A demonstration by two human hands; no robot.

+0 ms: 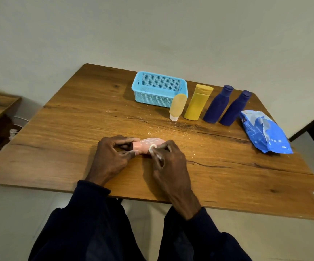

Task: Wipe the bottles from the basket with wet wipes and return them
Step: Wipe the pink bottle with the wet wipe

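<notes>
A small pink bottle (pixel 146 146) lies on its side between my two hands, at the near middle of the wooden surface (pixel 73 121). My left hand (pixel 113 157) holds its cap end, with the fingers (pixel 124 141) curled over the top and the thumb underneath. My right hand (pixel 169 161) pinches a small white wet wipe (pixel 152 147) in its fingers (pixel 164 146) and presses it against the body of the bottle. I cannot tell whether the bottle touches the wood or is held just above it.

Toward the far right stands a light blue mesh basket (pixel 159 89). In a row beside it, going right, stand a beige tube (pixel 177 106) on its white cap, a yellow bottle (pixel 198 102), and two dark blue bottles, one (pixel 218 106) just beside the other (pixel 235 108). Further right, near the edge, lies a blue pack of wipes (pixel 265 132) with its flap open. Dark sleeves (pixel 88 213) cover both my forearms.
</notes>
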